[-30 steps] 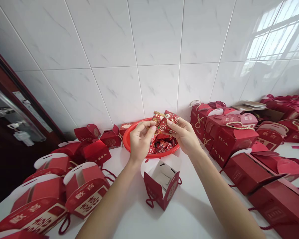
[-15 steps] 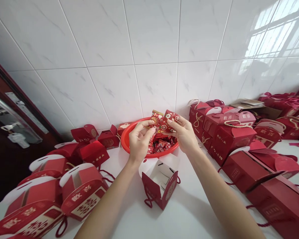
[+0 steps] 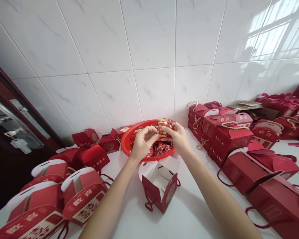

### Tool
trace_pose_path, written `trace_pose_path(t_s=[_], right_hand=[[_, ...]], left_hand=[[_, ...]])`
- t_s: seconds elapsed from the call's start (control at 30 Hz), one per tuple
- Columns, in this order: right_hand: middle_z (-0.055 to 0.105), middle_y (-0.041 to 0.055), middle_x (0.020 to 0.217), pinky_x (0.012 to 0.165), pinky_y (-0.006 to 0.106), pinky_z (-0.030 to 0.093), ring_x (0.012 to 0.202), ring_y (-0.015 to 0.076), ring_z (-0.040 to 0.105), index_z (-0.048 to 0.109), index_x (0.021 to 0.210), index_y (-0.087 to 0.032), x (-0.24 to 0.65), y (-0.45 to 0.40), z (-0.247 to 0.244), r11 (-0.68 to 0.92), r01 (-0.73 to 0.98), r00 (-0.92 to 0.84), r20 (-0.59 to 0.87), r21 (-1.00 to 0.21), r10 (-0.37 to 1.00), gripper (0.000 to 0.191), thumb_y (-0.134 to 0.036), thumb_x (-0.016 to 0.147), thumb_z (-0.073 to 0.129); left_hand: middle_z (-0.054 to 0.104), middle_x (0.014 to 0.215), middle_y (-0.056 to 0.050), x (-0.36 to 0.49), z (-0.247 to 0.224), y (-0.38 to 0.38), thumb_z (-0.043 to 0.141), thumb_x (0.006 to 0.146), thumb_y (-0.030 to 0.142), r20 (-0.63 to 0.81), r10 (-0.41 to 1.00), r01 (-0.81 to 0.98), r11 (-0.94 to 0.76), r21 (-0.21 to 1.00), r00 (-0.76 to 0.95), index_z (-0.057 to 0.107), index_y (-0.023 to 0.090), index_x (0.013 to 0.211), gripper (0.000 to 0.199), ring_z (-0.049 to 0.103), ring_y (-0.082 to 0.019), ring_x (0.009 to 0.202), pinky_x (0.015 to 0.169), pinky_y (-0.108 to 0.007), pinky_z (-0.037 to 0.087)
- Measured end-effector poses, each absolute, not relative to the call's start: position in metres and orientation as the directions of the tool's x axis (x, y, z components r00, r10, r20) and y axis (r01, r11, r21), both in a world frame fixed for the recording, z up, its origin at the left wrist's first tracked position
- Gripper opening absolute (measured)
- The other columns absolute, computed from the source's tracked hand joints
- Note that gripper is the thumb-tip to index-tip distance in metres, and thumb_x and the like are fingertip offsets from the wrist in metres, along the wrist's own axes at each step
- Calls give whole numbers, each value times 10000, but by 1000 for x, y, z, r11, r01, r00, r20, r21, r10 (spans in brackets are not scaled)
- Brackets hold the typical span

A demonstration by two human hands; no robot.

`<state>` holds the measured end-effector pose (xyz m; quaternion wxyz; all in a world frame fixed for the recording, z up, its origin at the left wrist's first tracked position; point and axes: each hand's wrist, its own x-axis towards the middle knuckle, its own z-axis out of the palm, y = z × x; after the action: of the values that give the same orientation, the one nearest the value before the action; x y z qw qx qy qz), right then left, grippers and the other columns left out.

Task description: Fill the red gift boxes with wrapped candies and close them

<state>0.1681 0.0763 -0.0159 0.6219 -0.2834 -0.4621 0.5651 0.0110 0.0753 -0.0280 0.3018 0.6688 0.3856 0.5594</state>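
Observation:
My right hand (image 3: 180, 139) grips red-and-gold wrapped candies (image 3: 166, 124) over a red plastic basin (image 3: 126, 146). Close by on the left, my left hand (image 3: 143, 144) has thumb and fingers pinched together near the candies; whatever it may hold is hidden. More red wrapped candies (image 3: 160, 148) lie loose inside the basin. In front of the basin, between my forearms, a small red gift box (image 3: 170, 194) stands with its top open, its white inside showing and a dark red cord handle hanging at its side.
Red gift boxes (image 3: 84, 196) crowd the left side of the white table (image 3: 134, 215). Others (image 3: 229, 142) line the right, some with rope handles. A tiled wall (image 3: 154, 93) rises behind the basin. A door with keys (image 3: 20, 144) is at far left.
Both hands have come lower and closer together over the basin. The candy packet from my left hand now appears gathered with those in my right hand. The view has shifted slightly.

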Motion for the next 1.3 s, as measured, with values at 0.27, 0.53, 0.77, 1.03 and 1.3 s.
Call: trace_pose_path(t_s=[0.27, 0.53, 0.77, 1.03, 1.3], right_hand=[[725, 11, 825, 520, 258, 587, 733, 188, 707, 642, 808, -196, 173, 113, -45, 111, -532, 38, 107, -839, 994, 330, -300, 565, 839], [716, 8, 801, 505, 229, 569, 703, 162, 683, 648, 789, -195, 171, 118, -50, 69, -535, -12, 89, -842, 996, 341, -312, 547, 857], [718, 13, 780, 548, 251, 576, 739, 177, 692, 660, 770, -189, 174, 120, -50, 68, -565, -22, 97, -822, 995, 359, -342, 535, 885], [736, 26, 867, 550, 231, 570, 806, 179, 696, 692, 792, -190, 174, 119, -49, 61, -574, -18, 87, -817, 996, 330, -329, 552, 872], [744, 19, 870, 563, 232, 562, 807, 181, 705, 685, 773, -201, 176, 121, -53, 83, -574, -26, 120, -814, 992, 313, -342, 564, 870]], left_hand=[[594, 525, 2, 2, -55, 131, 781, 488, 244, -206, 906, 836, -228, 500, 370, 577, 221, 514, 207, 571, -213, 563, 574, -303, 415], [585, 546, -6, 1, -57, 127, 722, 601, 352, -220, 873, 800, -264, 539, 436, 569, 225, 528, 212, 516, -198, 539, 553, -317, 361], [425, 557, 37, -4, -50, 120, 619, 739, 579, 192, 927, 597, -357, 718, 323, 425, 222, 556, 445, 388, -147, 569, 572, -290, 292], [342, 559, 49, -5, -45, 113, 629, 763, 552, 376, 912, 442, -409, 799, 163, 388, 216, 551, 465, 343, -129, 569, 581, -278, 286], [413, 581, 24, -8, -50, 114, 617, 786, 522, 429, 902, 388, -416, 822, 58, 460, 210, 567, 412, 389, -145, 601, 590, -284, 320]])
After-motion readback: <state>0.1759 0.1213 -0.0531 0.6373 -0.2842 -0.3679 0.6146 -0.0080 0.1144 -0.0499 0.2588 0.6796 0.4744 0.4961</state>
